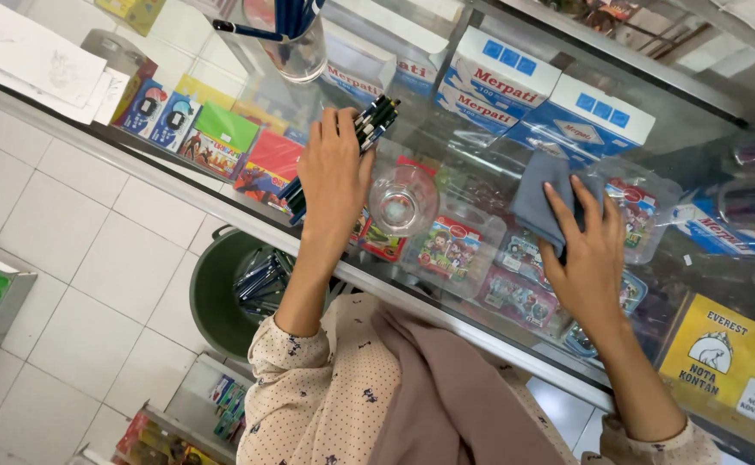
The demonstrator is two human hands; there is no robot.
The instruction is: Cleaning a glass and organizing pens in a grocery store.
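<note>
Glass-topped display bench [446, 129] fills most of the view, its near edge running diagonally from upper left to lower right; blue-and-white boxes [502, 73] and flat toy packs [451, 245] sit under the glass, so what's on top versus inside is hard to separate through the reflections. Green bucket [210, 288] stands on the tiled floor below the near edge, with more pens inside, half hidden by the left forearm. Grey cloth [539, 194] lies on the glass toward the right end, right hand [588, 254] flat on it, fingers spread, pressing rather than gripping. Left hand [334, 176] is closed around a bundle of dark pens [376, 120], long axis pointing up-right, away from the near edge, tips sticking out past the fingers and tail ends showing below the palm. Empty clear glass cup [402, 202] stands upright just beside the left hand, between both hands, nearer the left. A second clear cup [296, 39] holding blue pens sits toward the far edge, cut off by the frame. Pen count in the bundle not readable.
</note>
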